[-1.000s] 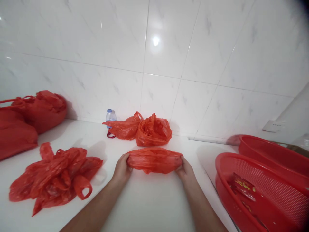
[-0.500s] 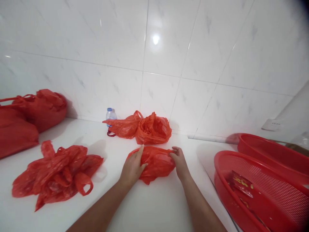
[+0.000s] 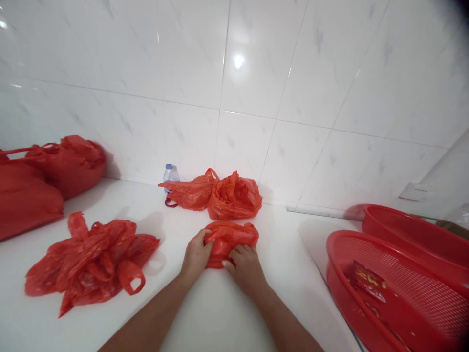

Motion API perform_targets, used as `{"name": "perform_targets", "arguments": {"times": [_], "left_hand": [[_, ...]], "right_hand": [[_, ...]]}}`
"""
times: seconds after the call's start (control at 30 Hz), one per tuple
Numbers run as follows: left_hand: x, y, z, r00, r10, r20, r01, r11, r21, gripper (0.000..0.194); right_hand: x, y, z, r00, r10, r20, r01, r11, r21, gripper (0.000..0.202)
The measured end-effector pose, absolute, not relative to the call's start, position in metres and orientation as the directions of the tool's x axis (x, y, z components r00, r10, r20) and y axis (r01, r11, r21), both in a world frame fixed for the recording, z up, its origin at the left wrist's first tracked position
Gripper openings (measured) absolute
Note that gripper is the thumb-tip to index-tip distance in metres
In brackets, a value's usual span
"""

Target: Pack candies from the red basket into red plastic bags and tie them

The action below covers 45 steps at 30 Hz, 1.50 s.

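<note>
A crumpled red plastic bag (image 3: 231, 235) lies on the white table (image 3: 205, 313) between my two hands. My left hand (image 3: 198, 254) is closed on its left side, the fingers partly hidden by the plastic. On the bag's near right part, my right hand (image 3: 245, 266) presses with bent fingers and grips the plastic. Just behind it sits a bunched red bag (image 3: 236, 198), its mouth full of folds, with a flatter red bag (image 3: 194, 192) on its left side. What is inside the bag in my hands cannot be made out.
A loose heap of red plastic bags (image 3: 97, 264) lies to the left. Full red bags (image 3: 29, 195) stand farther back there. A clear bottle (image 3: 171, 175) with a blue cap is by the tiled wall. Red baskets (image 3: 344, 274) stand at right; the nearer one holds red packets (image 3: 370, 281).
My right hand has moved from the bag's far right edge inward and toward me, onto its near side. The bag is now more compact, its right side drawn in.
</note>
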<state>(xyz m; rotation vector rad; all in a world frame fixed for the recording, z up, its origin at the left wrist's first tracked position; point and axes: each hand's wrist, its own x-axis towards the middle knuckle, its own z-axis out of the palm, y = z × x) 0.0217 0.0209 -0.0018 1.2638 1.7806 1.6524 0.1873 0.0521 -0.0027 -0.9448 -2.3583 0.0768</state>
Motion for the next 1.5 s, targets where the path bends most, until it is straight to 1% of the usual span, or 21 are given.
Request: {"name": "perform_targets", "arguments": {"times": [0.1,0.2,0.27,0.33,0.4,0.47,0.53,0.6,0.7,0.77,0.8,0.83,0.9,0.97,1.03,1.1,1.17,1.23,1.3,1.4,1.5], "left_hand": [[0.009,0.025,-0.006,-0.557,0.793,0.246,0.268,-0.108,0.957,0.014],[-0.003,0.028,-0.006,-0.636,0.729,0.254,0.263,-0.104,0.959,0.02],[-0.008,0.028,-0.004,-0.691,0.675,0.26,0.267,-0.096,0.959,0.025],[-0.008,0.027,0.001,-0.731,0.607,0.312,0.328,-0.088,0.941,0.034],[-0.004,0.024,0.006,-0.729,0.546,0.412,0.445,-0.08,0.892,0.045],[0.001,0.021,0.012,-0.686,0.515,0.514,0.558,-0.079,0.826,0.053],[0.005,0.018,0.016,-0.639,0.49,0.593,0.641,-0.087,0.763,0.061],[0.008,0.016,0.019,-0.543,0.452,0.707,0.756,-0.103,0.646,0.063],[0.016,0.013,0.018,-0.201,0.41,0.89,0.928,-0.211,0.307,0.049],[0.025,0.013,0.013,0.062,0.44,0.896,0.929,-0.354,0.109,0.039],[0.03,0.015,0.01,0.153,0.482,0.863,0.902,-0.424,0.077,0.037],[0.035,0.016,0.007,0.208,0.543,0.814,0.875,-0.475,0.093,0.034],[0.042,0.021,0.001,0.22,0.679,0.7,0.838,-0.499,0.22,0.029],[0.046,0.024,-0.002,0.144,0.769,0.622,0.802,-0.46,0.382,0.028],[0.044,0.024,0.0,0.04,0.783,0.621,0.757,-0.429,0.492,0.028],[0.039,0.021,0.005,-0.085,0.744,0.663,0.747,-0.393,0.536,0.025],[0.032,0.017,0.012,-0.189,0.713,0.675,0.77,-0.319,0.553,0.018],[0.025,0.015,0.016,-0.252,0.757,0.603,0.768,-0.223,0.601,0.014],[0.02,0.015,0.015,-0.275,0.837,0.473,0.716,-0.151,0.682,0.014],[0.019,0.018,0.009,-0.248,0.909,0.335,0.597,-0.129,0.792,0.015],[0.021,0.021,0.005,-0.175,0.934,0.311,0.558,-0.166,0.813,0.018]], "right_hand": [[0.193,0.062,-0.01,-0.574,0.673,0.466,0.648,0.721,-0.244,0.019],[0.198,0.067,-0.011,-0.544,0.689,0.479,0.697,0.688,-0.2,0.025],[0.199,0.068,-0.009,-0.528,0.688,0.498,0.693,0.688,-0.215,0.024],[0.201,0.067,-0.006,-0.485,0.67,0.562,0.656,0.704,-0.273,0.016],[0.203,0.069,-0.003,-0.37,0.646,0.668,0.613,0.71,-0.346,0.009],[0.208,0.075,-0.004,-0.216,0.648,0.73,0.588,0.683,-0.433,0.02],[0.214,0.084,-0.01,-0.12,0.707,0.697,0.591,0.615,-0.522,0.029],[0.219,0.095,-0.019,-0.111,0.789,0.605,0.637,0.523,-0.566,0.035],[0.22,0.105,-0.03,-0.185,0.851,0.492,0.719,0.459,-0.522,0.038],[0.216,0.105,-0.033,-0.277,0.836,0.474,0.709,0.51,-0.486,0.033],[0.214,0.103,-0.032,-0.323,0.818,0.476,0.676,0.552,-0.488,0.029],[0.211,0.1,-0.031,-0.364,0.8,0.477,0.625,0.59,-0.512,0.025],[0.207,0.093,-0.026,-0.415,0.791,0.449,0.484,0.61,-0.627,0.018],[0.205,0.086,-0.021,-0.427,0.821,0.38,0.358,0.539,-0.762,0.015],[0.202,0.082,-0.019,-0.392,0.862,0.322,0.344,0.462,-0.817,0.017],[0.199,0.081,-0.02,-0.347,0.87,0.35,0.441,0.48,-0.758,0.018],[0.192,0.08,-0.022,-0.365,0.834,0.414,0.554,0.551,-0.624,0.014],[0.185,0.078,-0.023,-0.424,0.787,0.448,0.598,0.615,-0.515,0.011],[0.177,0.073,-0.022,-0.483,0.753,0.446,0.563,0.658,-0.501,0.009],[0.171,0.062,-0.016,-0.506,0.761,0.406,0.424,0.63,-0.651,0.012],[0.171,0.056,-0.01,-0.448,0.843,0.296,0.258,0.439,-0.861,0.014]]}}
